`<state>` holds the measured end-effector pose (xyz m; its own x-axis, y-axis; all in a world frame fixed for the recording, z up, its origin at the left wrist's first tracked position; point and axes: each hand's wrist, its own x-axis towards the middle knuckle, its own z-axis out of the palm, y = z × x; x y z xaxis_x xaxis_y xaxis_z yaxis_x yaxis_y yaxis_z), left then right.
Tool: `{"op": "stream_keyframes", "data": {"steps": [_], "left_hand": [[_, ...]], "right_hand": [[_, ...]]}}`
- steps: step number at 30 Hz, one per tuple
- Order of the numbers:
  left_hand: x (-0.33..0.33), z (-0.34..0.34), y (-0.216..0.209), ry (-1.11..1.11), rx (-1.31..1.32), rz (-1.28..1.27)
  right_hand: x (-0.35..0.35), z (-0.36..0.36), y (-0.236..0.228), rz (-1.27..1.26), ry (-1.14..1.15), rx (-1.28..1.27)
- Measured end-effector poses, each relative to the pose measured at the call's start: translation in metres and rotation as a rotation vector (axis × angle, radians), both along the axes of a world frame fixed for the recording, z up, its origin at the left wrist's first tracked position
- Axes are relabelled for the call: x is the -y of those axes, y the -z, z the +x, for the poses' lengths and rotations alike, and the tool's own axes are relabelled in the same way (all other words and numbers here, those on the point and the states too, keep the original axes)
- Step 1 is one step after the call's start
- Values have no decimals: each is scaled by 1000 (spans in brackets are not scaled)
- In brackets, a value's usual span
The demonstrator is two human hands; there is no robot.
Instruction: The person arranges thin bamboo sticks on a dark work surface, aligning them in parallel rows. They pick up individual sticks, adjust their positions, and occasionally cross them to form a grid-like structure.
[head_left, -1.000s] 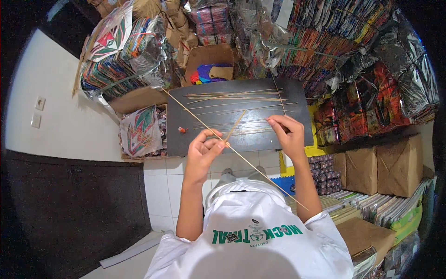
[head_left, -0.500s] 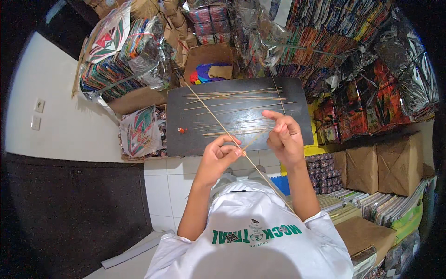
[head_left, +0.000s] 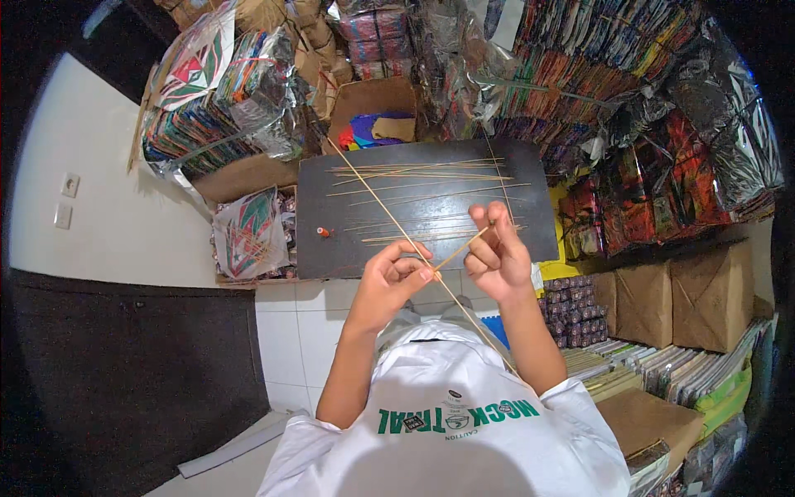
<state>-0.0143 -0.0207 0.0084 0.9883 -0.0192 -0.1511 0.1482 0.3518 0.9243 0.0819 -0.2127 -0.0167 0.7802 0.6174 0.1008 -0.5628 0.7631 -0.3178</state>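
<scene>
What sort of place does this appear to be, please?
Probably a storeroom doubling as a small workspace: bundles are piled high beyond the table, brown packages stand at the right, and thin sticks lie on the dark table.

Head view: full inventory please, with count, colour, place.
rectangular table: 1, black, centre
long thin wooden stick: 1, tan, slanting over table
short thin wooden stick: 1, tan, meeting long stick
loose thin sticks: several, tan, on table
small cylindrical spool: 1, orange-red and white, table's left
open cardboard box: 1, brown, beyond table
plastic-wrapped stacks: several, multicoloured, behind table
paper-wrapped blocks: at least 2, brown, right
flat wall plates: 2, white, far left
printed T-shirt: 1, white, on torso
left hand: 1, bare, gripping long stick
right hand: 1, bare, by short stick's upper end
</scene>
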Motion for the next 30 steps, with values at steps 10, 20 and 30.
{"op": "stream_keyframes", "data": {"steps": [10,20,30], "left_hand": [[-17,3,2,-96,17,-30],[-24,8,-1,-71,29,-72],[3,16,4,39,-30,-64]], "right_hand": [[19,-18,14,-459,-81,39],[76,-34,102,-1478,207,643],[42,-32,55,-1240,288,791]]}}
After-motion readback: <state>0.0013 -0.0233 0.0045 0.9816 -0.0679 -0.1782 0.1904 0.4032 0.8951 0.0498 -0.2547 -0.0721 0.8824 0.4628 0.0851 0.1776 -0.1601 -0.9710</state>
